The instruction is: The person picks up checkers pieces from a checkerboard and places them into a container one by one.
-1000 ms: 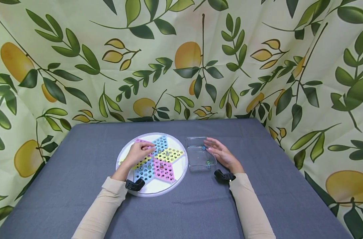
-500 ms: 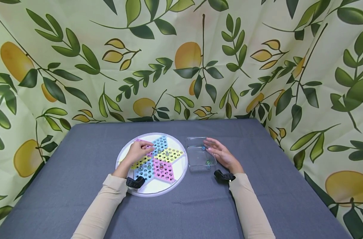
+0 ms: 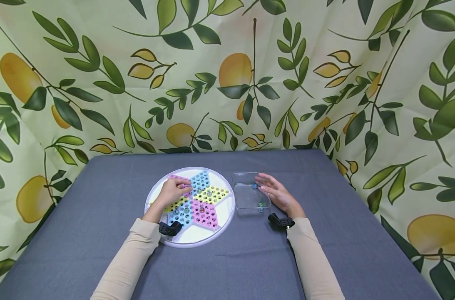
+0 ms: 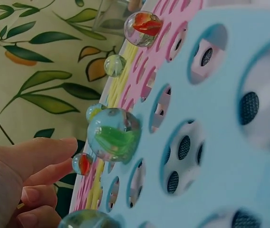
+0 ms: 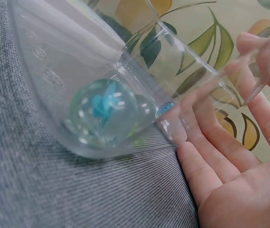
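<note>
A white round game board [image 3: 227,216] carries a star of pink, yellow and blue holed sections, with several marbles seated in it. My left hand [image 3: 170,192] is over the board's upper left, the thumb and forefinger pinching a marble with a red swirl [image 4: 81,164] low at the surface. Nearer the wrist camera sits a marble with a green swirl [image 4: 114,135]. To the right of the board stands a clear plastic box [image 3: 246,203] holding a few marbles. My right hand [image 3: 279,195] rests loosely against its right side, fingers relaxed; a marble with a blue swirl [image 5: 104,111] shows inside.
Grey-blue cloth [image 3: 227,271] covers the table. A leaf-and-fruit patterned curtain [image 3: 197,100] hangs behind and at both sides. Black wrist cameras sit on both wrists, the left one [image 3: 170,228] overlapping the board's rim. The box stands close beside the board.
My left hand has shifted a little to the left over the board, its fingertips staying low. The right hand and the box look unmoved.
</note>
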Demonstrator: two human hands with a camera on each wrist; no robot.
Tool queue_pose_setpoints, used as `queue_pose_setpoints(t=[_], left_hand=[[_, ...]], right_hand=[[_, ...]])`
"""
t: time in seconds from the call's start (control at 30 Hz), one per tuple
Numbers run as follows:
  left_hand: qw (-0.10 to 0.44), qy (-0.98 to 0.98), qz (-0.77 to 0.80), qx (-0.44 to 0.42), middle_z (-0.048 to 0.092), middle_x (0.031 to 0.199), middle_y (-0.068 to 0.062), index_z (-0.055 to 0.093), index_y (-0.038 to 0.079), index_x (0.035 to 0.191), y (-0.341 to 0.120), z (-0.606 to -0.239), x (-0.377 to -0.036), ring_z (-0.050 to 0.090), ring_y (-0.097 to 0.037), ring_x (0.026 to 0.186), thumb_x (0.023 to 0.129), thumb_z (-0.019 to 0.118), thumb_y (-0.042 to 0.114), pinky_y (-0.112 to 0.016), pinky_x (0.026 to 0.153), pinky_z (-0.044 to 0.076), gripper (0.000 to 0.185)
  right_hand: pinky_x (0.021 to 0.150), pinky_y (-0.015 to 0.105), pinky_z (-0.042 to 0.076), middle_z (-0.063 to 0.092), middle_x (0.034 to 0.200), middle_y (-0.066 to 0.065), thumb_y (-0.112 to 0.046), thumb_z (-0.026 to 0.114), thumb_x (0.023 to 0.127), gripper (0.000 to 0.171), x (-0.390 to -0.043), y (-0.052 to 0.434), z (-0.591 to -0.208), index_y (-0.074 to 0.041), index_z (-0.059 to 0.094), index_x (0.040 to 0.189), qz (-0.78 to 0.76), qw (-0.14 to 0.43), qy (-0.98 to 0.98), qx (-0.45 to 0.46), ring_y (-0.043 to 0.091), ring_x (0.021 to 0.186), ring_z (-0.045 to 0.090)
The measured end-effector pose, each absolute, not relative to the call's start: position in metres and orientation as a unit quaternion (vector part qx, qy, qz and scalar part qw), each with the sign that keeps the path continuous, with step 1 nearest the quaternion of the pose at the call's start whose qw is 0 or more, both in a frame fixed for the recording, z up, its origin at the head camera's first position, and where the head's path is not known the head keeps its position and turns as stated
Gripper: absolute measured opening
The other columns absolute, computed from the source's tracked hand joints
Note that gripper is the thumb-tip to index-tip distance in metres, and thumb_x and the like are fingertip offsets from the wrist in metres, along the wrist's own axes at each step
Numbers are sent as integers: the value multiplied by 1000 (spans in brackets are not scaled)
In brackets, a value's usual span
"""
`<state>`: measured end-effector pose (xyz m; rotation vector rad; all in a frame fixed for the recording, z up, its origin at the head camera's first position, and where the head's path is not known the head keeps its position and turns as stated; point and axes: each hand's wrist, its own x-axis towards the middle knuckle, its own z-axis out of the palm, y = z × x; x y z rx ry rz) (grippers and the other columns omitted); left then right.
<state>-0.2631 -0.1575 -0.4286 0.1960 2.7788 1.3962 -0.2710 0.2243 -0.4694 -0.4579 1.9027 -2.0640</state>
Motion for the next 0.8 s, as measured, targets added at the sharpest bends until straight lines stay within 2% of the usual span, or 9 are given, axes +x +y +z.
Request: queue_pose_setpoints(t=[0.13, 0.23, 0.53, 0.8], left_hand=[[11, 894, 443, 59, 42, 61, 9, 69, -5, 108, -157, -429, -263, 39, -4, 59, 83, 71, 12, -16, 54, 34, 29], [8, 899, 434, 62, 46, 63, 8, 69, -5, 107, -157, -429, -263, 40, -4, 60, 84, 71, 12, -16, 54, 35, 30], [-6, 888, 450, 96, 52, 65, 4, 72, -3, 99, -162, -433, -261, 41, -6, 57, 81, 73, 16, -19, 53, 36, 27], [21, 901, 428, 59, 44, 61, 7, 71, -3, 104, -159, -431, -262, 40, -6, 59, 83, 71, 13, -17, 53, 34, 26]], right_hand=[[100, 10, 41, 16, 159, 25, -5, 50, 98, 60, -272, 224, -470, 1, 20, 149, -722, 145, 657, -162, 11, 138, 36], [100, 10, 42, 15, 159, 26, -3, 49, 97, 60, -272, 225, -471, 3, 19, 149, -726, 145, 652, -163, 3, 131, 40], [100, 10, 42, 16, 159, 24, -6, 52, 97, 62, -271, 225, -471, 2, 20, 149, -726, 146, 653, -158, 15, 141, 34], [101, 10, 42, 15, 159, 25, -6, 53, 96, 63, -270, 224, -470, 2, 20, 149, -729, 145, 648, -164, 9, 137, 38]])
